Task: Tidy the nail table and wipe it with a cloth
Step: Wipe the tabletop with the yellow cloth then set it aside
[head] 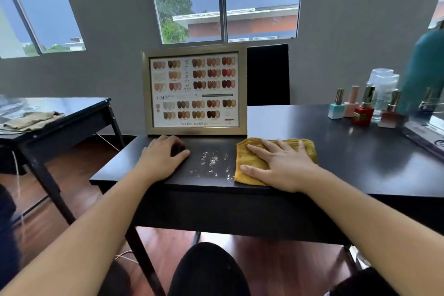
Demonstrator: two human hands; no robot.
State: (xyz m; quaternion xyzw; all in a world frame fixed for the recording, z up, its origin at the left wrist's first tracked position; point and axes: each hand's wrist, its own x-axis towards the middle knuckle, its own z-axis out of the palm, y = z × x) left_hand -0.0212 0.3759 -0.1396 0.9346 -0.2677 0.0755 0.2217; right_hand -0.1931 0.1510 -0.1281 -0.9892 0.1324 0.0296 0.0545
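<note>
Pressing flat with fingers spread, the right hand [281,163] lies on the yellow cloth [249,168] near the black table's [336,151] front edge. Shiny specks [213,163] lie between it and the left hand [163,154], whose fingers curl over something dark; whether they grip it is unclear.

A blurred teal shape [426,65], perhaps a bottle, is cut off.
</note>
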